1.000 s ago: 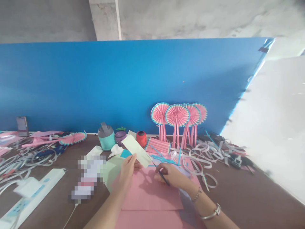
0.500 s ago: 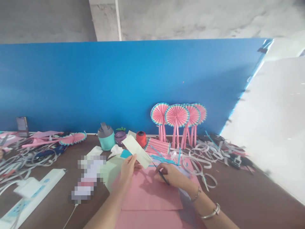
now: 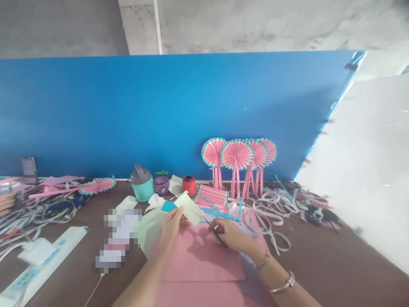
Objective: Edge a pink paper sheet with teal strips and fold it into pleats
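Note:
My left hand (image 3: 174, 221) pinches a pale yellow-green piece of paper (image 3: 191, 209) between thumb and fingers, above the pink sheets. My right hand (image 3: 225, 233) is closed around dark-handled scissors (image 3: 220, 238). Their thin blade points up and left to the paper's right edge; whether it touches the paper I cannot tell. Under both hands lie stacked pink paper sheets (image 3: 204, 268). Just behind my left fingers shows a small blue paper piece (image 3: 168, 206). Thin blue paper strips (image 3: 220, 214) lie beyond my right hand.
Several pink pleated fans (image 3: 237, 154) stand against the blue partition (image 3: 128, 115). Left of them are a folded pink paper (image 3: 211, 196), a red spool (image 3: 189, 186), a purple pot (image 3: 161, 186) and a teal cup (image 3: 142, 187). White strips (image 3: 271, 204) clutter the right. Another person's hand (image 3: 5, 204) shows far left.
The paper in my left hand looks shorter; its long upper-left part no longer sticks up over the purple pot. Both my hands have stayed in place. Another person's hand shows more at far left.

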The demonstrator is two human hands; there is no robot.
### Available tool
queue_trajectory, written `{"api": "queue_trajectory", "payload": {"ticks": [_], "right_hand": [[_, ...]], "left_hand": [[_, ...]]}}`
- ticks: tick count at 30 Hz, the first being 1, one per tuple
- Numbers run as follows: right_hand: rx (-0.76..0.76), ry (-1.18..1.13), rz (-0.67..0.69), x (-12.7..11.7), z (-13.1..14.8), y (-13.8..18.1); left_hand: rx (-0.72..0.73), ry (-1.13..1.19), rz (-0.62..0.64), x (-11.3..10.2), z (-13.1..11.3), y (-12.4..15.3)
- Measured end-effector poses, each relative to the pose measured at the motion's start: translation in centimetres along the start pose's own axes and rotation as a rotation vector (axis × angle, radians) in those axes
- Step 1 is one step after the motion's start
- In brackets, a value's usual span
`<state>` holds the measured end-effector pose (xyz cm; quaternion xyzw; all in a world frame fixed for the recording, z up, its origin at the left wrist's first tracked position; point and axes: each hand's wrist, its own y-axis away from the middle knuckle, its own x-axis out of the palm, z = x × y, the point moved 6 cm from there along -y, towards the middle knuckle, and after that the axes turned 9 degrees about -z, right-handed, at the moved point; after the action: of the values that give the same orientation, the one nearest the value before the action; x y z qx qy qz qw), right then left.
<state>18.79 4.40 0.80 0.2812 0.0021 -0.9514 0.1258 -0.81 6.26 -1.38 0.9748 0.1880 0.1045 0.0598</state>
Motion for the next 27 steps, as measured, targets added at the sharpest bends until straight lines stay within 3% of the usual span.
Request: {"api": "queue_trajectory", "payload": {"ticks": [27], "right_hand": [[-0.016, -0.027, 0.015, 0.09, -0.2, -0.1]], "left_hand": [[0.011, -0.052, -0.012, -0.11, -0.2, 0.17]]}}
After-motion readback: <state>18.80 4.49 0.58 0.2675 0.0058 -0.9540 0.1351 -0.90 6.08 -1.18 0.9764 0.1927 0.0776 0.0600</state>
